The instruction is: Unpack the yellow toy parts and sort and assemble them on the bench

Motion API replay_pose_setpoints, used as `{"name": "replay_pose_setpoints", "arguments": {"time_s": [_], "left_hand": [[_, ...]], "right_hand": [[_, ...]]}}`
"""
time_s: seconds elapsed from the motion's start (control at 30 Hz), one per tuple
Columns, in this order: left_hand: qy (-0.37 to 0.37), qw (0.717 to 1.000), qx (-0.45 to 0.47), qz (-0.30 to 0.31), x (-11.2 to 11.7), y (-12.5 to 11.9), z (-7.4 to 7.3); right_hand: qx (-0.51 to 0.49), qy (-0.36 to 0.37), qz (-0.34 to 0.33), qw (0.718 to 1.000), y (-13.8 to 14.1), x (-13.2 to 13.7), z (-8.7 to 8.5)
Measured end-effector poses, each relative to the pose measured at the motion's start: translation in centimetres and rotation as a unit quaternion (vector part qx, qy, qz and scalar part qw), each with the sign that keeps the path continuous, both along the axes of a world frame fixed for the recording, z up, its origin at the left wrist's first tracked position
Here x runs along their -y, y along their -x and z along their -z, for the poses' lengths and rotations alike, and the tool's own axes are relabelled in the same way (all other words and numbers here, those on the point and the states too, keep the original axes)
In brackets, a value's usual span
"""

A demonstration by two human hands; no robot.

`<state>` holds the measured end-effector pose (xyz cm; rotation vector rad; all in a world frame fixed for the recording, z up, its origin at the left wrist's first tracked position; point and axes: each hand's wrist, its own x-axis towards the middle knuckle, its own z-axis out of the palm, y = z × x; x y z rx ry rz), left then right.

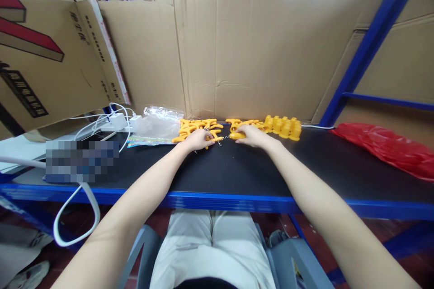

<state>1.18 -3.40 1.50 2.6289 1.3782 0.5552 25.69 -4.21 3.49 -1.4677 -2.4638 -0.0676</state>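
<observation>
At the middle of the black tabletop, my left hand point(200, 139) is closed on a yellow corkscrew point(219, 138), its metal spiral pointing right. Facing it, my right hand point(252, 136) pinches a yellow plastic tube point(237, 136), whose end is close to the spiral's tip; whether they touch I cannot tell. Behind my left hand lies a pile of yellow T-shaped handles point(190, 127), a few with metal spirals showing. More yellow handles point(246, 123) lie behind my right hand. To their right stand several yellow cup-shaped plastic pieces point(283, 126), packed together.
Clear plastic packaging point(161, 122) lies left of the pile, near white chargers and cables point(118, 121). A red plastic bag point(383, 146) rests at the right. Cardboard point(264, 54) walls the back, and a blue metal edge point(230, 201) runs along the front.
</observation>
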Motion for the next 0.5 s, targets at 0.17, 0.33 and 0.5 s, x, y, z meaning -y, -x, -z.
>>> {"name": "replay_pose_setpoints", "arguments": {"time_s": [0.17, 0.33, 0.5], "left_hand": [[-0.119, 0.992, 0.028, 0.001, 0.43, -0.27, 0.07], [-0.161, 0.985, 0.049, -0.039, 0.85, -0.43, -0.18], [-0.143, 0.989, 0.036, -0.032, 0.38, -0.15, -0.34]], "right_hand": [[-0.038, -0.028, -0.090, 0.995, 0.59, 0.09, 0.20], [-0.070, -0.057, -0.102, 0.991, 0.86, 0.19, 0.43], [-0.075, -0.060, -0.102, 0.990, 0.92, 0.27, 0.64]]}}
